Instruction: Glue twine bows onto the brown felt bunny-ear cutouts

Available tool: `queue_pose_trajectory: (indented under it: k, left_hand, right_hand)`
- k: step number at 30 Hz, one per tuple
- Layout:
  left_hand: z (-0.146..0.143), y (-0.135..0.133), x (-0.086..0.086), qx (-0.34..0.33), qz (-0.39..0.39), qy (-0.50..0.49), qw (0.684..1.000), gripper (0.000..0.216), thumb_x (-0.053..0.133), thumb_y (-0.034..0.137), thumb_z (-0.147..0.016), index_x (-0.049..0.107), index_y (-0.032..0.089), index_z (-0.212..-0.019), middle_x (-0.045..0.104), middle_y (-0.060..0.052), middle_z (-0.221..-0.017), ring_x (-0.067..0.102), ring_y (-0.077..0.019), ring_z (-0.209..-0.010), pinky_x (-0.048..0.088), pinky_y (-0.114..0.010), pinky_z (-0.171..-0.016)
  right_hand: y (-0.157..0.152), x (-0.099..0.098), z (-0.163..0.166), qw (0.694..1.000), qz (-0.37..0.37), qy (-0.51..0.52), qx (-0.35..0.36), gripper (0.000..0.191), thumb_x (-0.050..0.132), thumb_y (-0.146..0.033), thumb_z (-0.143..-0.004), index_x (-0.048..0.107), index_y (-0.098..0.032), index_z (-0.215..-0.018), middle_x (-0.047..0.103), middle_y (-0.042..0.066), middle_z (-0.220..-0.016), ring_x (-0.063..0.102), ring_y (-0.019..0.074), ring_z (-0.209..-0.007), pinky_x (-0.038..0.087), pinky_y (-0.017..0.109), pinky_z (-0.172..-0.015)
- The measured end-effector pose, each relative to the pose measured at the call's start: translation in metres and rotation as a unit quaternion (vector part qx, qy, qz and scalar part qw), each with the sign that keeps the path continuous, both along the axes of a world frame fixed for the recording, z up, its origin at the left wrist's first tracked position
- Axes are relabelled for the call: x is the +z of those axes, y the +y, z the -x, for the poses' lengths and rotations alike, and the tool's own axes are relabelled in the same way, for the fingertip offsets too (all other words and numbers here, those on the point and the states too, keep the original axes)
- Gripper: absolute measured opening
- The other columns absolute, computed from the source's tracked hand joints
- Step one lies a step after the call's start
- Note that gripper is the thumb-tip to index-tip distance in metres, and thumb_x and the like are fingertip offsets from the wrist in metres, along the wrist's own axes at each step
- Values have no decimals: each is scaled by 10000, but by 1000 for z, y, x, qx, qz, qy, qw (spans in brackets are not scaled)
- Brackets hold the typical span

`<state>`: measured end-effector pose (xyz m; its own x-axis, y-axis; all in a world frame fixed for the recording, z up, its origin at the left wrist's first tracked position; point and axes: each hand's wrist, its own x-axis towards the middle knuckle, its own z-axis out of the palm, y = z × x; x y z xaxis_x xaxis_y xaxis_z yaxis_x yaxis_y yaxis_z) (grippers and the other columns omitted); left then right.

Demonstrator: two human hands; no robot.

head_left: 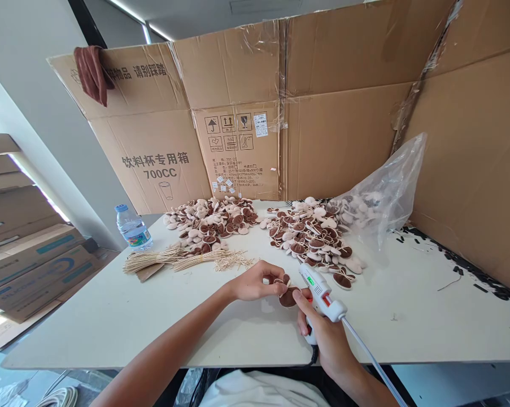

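Note:
My left hand [255, 282] pinches a small brown fabric bow piece [286, 295] against the white table [110, 316]. My right hand [325, 333] grips a white hot glue gun [320, 294] with a green light and a glue stick trailing out of its back. The gun's nozzle end sits right beside the bow piece. Both hands are close together near the table's front edge.
Two heaps of brown and cream bow pieces [212, 220] [314, 237] lie further back, with a clear plastic bag [382, 198] of more at the right. A bundle of straw-coloured cords [182, 259] and a water bottle [131, 227] sit at the left. Cardboard walls [331, 130] surround the table.

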<state>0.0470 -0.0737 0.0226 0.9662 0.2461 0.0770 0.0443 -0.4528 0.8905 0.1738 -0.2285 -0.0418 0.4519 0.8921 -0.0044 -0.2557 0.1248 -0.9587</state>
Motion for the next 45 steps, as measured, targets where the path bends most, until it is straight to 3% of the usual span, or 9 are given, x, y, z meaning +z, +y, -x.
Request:
queue_pose_trajectory:
  k: [17, 37, 45]
  left_hand:
    - [1, 2, -2, -14, 11, -5, 1000, 271, 594, 365, -927, 591, 132, -788, 628, -27, -768, 526, -128, -719, 405, -239, -666]
    - [-1, -2, 1, 3, -29, -7, 1000, 183, 561, 221, -849, 551, 138, -686, 537, 11, -653, 453, -106, -649, 386, -224, -617]
    - [0, 0, 0, -2, -19, -5, 1000, 273, 593, 365, -913, 599, 132, -770, 617, -26, -747, 504, -129, -709, 411, -236, -659]
  right_hand:
    - [-1, 0, -1, 1000, -8, -6, 4, 308, 703, -509, -923, 594, -223, -894, 443, -110, -470, 367, 91, -437, 303, 253, -488]
    - [0, 1, -1, 1000, 0, -15, 19, 315, 686, -518, -928, 612, -215, -885, 452, -100, -447, 375, 106, -435, 312, 264, -493]
    - [-1, 1, -1, 1000, -1, -10, 19, 311, 673, -514, -942, 610, -211, -905, 459, -102, -457, 380, 99, -442, 312, 254, -498]
